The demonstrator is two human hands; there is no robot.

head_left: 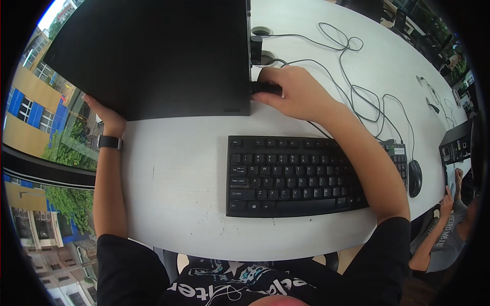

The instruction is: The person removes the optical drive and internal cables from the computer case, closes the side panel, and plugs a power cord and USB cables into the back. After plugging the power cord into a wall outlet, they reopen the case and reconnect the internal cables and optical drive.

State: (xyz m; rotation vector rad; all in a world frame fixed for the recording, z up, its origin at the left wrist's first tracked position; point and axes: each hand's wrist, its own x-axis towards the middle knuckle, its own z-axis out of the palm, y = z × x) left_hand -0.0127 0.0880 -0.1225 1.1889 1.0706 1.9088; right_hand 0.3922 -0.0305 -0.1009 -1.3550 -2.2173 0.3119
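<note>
A large black computer case (pixel 168 61) lies flat on the white table at the upper left. My left hand (pixel 108 116), with a dark band at its wrist, is laid along the case's left edge with its visible fingers stretched out; part of the hand is hidden by the case. At the opposite side, my right hand (pixel 296 92) pinches a black cable plug (pixel 266 87) between thumb and fingers, right against the case's connector side. Just above it, another black plug (pixel 256 50) sits at the same side.
A black keyboard (pixel 286 176) lies below my right forearm, with a mouse (pixel 415 178) to its right. Loose cables (pixel 352 48) loop over the table (pixel 173 178). Round cable holes (pixel 262 30) are beside the case. Another person (pixel 449 229) sits at the far right; windows are at left.
</note>
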